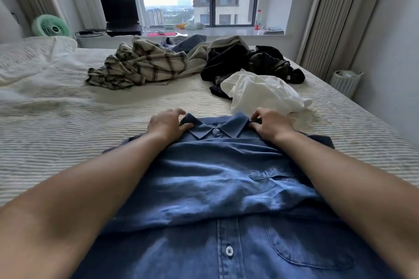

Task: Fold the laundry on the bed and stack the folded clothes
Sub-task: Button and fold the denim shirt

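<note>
Along the far left edge of the bed (56,142) lies a rumpled white duvet (34,68), with a green fan (51,26) beyond it beside the window ledge. On that ledge a black laptop (121,17) stands with its lid up.

Near the far edge of the bed, left of centre, a plaid shirt (140,65) lies crumpled. Your left hand (166,123) rests on the left shoulder of the denim shirt (215,176), fingers curled and pinching the left collar tip. The denim shirt lies front up at the near edge of the bed, collar pointing away from you, its lower part doubled up over the chest so that a crosswise fold runs between your forearms.

Your right hand (269,123) grips the right collar tip between thumb and bent fingers, mirroring the left. Just beyond that hand a white garment (263,93) sits bunched, touching a heap of dark clothes (244,61) toward the far right corner of the bed. A pale ribbed bin (344,82) stands on the floor past the right edge.
</note>
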